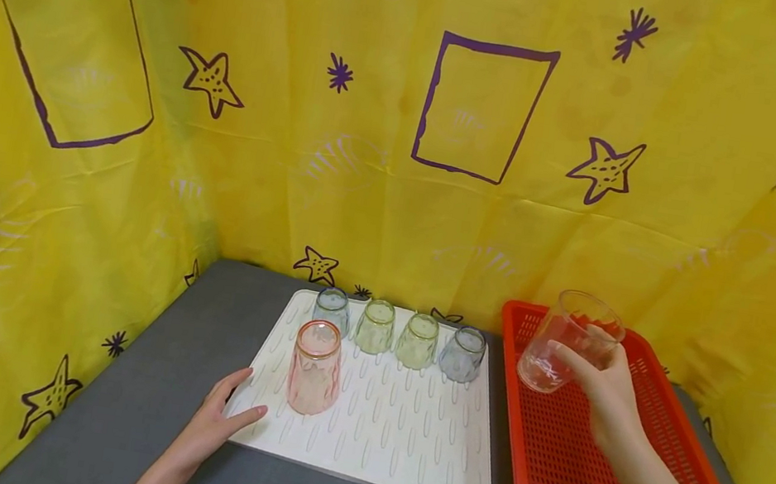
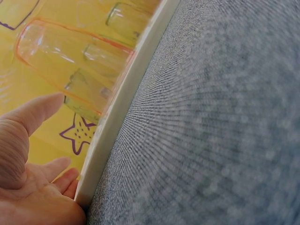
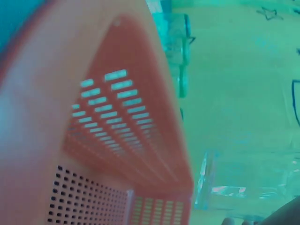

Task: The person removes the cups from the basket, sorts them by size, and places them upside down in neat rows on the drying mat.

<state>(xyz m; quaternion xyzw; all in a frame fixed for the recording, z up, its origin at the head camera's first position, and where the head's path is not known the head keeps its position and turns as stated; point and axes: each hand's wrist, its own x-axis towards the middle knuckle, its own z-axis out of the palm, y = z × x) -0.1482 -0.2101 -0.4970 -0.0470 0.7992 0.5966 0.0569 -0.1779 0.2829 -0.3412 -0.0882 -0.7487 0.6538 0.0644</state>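
Observation:
My right hand (image 1: 607, 388) grips a tall clear glass (image 1: 549, 346), tilted, above the far left part of a red plastic basket (image 1: 552, 451). In the right wrist view the clear glass (image 3: 248, 180) appears at lower right, with only bits of the hand at the bottom edge. My left hand (image 1: 211, 416), fingers spread and holding nothing, is at the left edge of a white drying mat (image 1: 394, 452). Near it a tall pink glass (image 1: 313, 381) stands upside down on the mat; its orange-tinted outline shows in the left wrist view.
Along the mat's back edge stand short tumblers: a blue one (image 1: 331, 310), two green ones, and a grey-blue one (image 1: 463, 355). Yellow patterned cloth (image 1: 362, 213) hangs behind and at the sides. The table (image 1: 139, 397) is dark grey.

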